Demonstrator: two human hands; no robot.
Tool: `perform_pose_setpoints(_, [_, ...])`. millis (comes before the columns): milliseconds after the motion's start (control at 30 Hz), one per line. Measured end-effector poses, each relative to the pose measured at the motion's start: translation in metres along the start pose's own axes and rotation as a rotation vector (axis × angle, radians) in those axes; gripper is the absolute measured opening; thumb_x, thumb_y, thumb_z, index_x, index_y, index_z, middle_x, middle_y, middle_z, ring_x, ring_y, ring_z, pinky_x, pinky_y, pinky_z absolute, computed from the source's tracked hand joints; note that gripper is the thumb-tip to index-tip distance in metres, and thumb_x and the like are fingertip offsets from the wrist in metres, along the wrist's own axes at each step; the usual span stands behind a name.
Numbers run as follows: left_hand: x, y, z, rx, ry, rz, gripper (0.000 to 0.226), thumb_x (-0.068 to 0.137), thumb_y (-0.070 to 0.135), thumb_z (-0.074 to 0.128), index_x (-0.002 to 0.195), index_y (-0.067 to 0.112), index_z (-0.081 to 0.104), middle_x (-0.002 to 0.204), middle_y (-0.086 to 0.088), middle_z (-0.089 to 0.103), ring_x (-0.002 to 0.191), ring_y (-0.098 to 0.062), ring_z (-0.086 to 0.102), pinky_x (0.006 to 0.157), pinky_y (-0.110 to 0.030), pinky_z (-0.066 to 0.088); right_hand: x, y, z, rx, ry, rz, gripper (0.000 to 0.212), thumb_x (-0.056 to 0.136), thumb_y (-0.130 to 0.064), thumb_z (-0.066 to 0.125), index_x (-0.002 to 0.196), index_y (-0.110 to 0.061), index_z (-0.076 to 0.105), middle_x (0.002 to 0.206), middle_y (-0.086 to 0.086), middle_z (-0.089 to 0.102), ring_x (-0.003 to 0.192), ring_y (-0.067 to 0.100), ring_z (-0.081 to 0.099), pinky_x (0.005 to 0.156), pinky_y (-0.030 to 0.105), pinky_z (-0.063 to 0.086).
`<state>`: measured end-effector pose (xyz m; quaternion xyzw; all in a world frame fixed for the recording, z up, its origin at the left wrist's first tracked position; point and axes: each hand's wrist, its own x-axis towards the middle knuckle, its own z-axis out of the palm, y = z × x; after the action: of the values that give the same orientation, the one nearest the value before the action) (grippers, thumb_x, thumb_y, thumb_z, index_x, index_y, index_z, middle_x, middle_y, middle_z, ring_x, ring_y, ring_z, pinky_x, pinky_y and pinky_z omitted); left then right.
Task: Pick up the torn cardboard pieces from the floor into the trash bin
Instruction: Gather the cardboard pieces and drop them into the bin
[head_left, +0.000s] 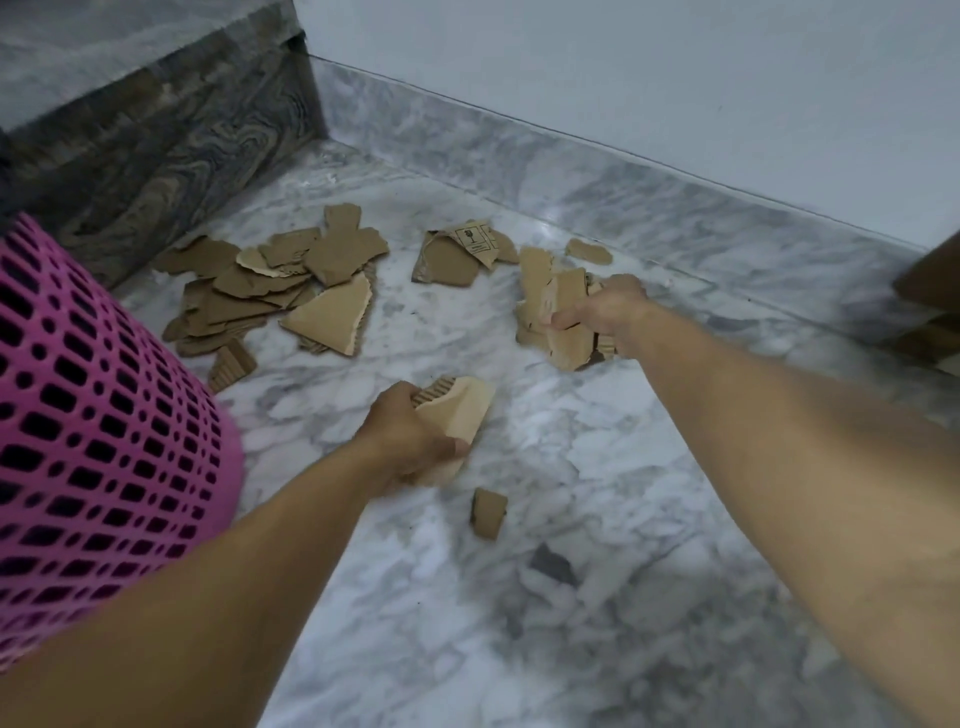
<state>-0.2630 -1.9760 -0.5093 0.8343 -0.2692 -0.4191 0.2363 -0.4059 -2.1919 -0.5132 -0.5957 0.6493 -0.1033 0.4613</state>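
Note:
Torn brown cardboard pieces lie scattered on the marble floor. My left hand (410, 441) grips a few cardboard pieces (462, 410) near the floor's middle. My right hand (602, 306) grips a bunch of cardboard pieces (558, 312) further right, just above the floor. A large pile of pieces (270, 286) lies at the back left, beside the pink perforated trash bin (104, 441) at the left edge. A printed piece (475, 244) and brown scraps lie at the back centre. One small piece (488, 513) lies below my left hand.
A dark veined stone step (156, 145) rises at the back left. A marble skirting (623, 182) and white wall run along the back. A brown wooden object (930, 291) juts in at the right edge. A dark patch (553, 566) marks the floor.

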Motion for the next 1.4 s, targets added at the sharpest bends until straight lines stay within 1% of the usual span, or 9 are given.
perform_pose_setpoints(167, [-0.019, 0.002, 0.016, 0.028, -0.223, -0.061, 0.050, 0.077, 0.018, 0.079, 0.118, 0.008, 0.052, 0.114, -0.010, 0.060, 0.092, -0.026, 0.061, 0.050, -0.028, 0.050, -0.015, 0.019, -0.016, 0.061, -0.028, 0.020, 0.067, 0.050, -0.019, 0.097, 0.108, -0.008, 0.067, 0.101, 0.007, 0.071, 0.092, 0.025, 0.068, 0.080, 0.039, 0.060])
perform_pose_setpoints(300, [-0.033, -0.001, 0.048, 0.338, -0.105, 0.027, 0.048, 0.085, 0.024, 0.065, 0.127, 0.008, 0.049, 0.128, -0.010, 0.053, 0.116, -0.028, 0.051, 0.090, -0.035, 0.049, -0.030, 0.038, -0.027, 0.042, -0.039, 0.020, 0.068, 0.048, -0.021, 0.097, 0.108, -0.008, 0.067, 0.102, 0.007, 0.071, 0.093, 0.026, 0.068, 0.083, 0.042, 0.059])
perform_pose_setpoints(400, [-0.044, -0.003, 0.070, 0.622, -0.003, 0.102, 0.053, 0.084, 0.022, 0.063, 0.131, 0.008, 0.043, 0.137, -0.015, 0.037, 0.127, -0.033, 0.036, 0.103, -0.038, 0.039, -0.041, 0.047, -0.036, 0.021, -0.034, 0.014, 0.063, 0.053, -0.020, 0.096, 0.107, -0.006, 0.067, 0.102, 0.008, 0.070, 0.096, 0.027, 0.067, 0.087, 0.041, 0.058])
perform_pose_setpoints(633, [-0.058, -0.003, 0.072, 0.424, 0.026, 0.124, 0.040, 0.080, 0.014, 0.066, 0.116, 0.011, 0.050, 0.118, -0.010, 0.059, 0.110, -0.026, 0.057, 0.078, -0.028, 0.046, -0.071, 0.058, -0.060, 0.018, -0.054, -0.035, 0.056, 0.055, -0.015, 0.094, 0.104, -0.005, 0.069, 0.100, 0.010, 0.072, 0.093, 0.028, 0.070, 0.085, 0.042, 0.059])
perform_pose_setpoints(767, [-0.062, 0.006, 0.057, 0.402, 0.038, 0.153, 0.040, 0.081, 0.017, 0.067, 0.117, 0.011, 0.051, 0.118, -0.010, 0.060, 0.110, -0.028, 0.058, 0.087, -0.035, 0.049, -0.086, 0.048, -0.069, 0.038, -0.108, -0.052, 0.060, 0.053, -0.017, 0.096, 0.106, -0.008, 0.068, 0.100, 0.007, 0.072, 0.092, 0.025, 0.070, 0.080, 0.038, 0.059])
perform_pose_setpoints(1000, [-0.064, 0.084, -0.069, 0.340, 0.220, 0.221, 0.051, 0.082, 0.018, 0.073, 0.126, 0.006, 0.051, 0.123, -0.013, 0.058, 0.111, -0.029, 0.057, 0.080, -0.031, 0.046, -0.108, -0.048, -0.086, 0.058, -0.225, -0.146, 0.046, 0.062, -0.014, 0.092, 0.102, -0.012, 0.070, 0.092, 0.006, 0.076, 0.083, 0.021, 0.073, 0.082, 0.043, 0.060])
perform_pose_setpoints(1133, [-0.090, 0.132, -0.163, 0.222, 0.254, 0.203, 0.065, 0.079, 0.022, 0.079, 0.134, 0.005, 0.049, 0.126, -0.013, 0.056, 0.112, -0.028, 0.057, 0.078, -0.030, 0.046, -0.129, -0.136, -0.088, 0.027, -0.298, -0.250, 0.041, 0.065, -0.013, 0.091, 0.102, -0.009, 0.072, 0.093, 0.005, 0.075, 0.079, 0.015, 0.071, 0.064, 0.024, 0.058])
perform_pose_setpoints(1300, [-0.141, 0.147, -0.261, 0.102, 0.370, 0.135, 0.043, 0.075, 0.014, 0.081, 0.111, 0.007, 0.059, 0.103, -0.009, 0.059, 0.092, -0.024, 0.056, 0.072, -0.032, 0.048, -0.181, -0.242, -0.071, -0.047, -0.431, -0.357, 0.037, 0.068, -0.017, 0.089, 0.095, -0.011, 0.064, 0.096, 0.006, 0.071, 0.079, 0.014, 0.065, 0.065, 0.026, 0.051])
perform_pose_setpoints(1400, [-0.168, 0.125, -0.310, 0.049, 0.417, 0.033, 0.037, 0.076, 0.011, 0.081, 0.106, 0.008, 0.059, 0.099, -0.009, 0.057, 0.090, -0.025, 0.057, 0.075, -0.032, 0.047, -0.217, -0.294, -0.036, -0.078, -0.529, -0.440, 0.057, 0.062, -0.020, 0.093, 0.110, -0.009, 0.062, 0.103, 0.006, 0.070, 0.086, 0.016, 0.067, 0.074, 0.030, 0.055])
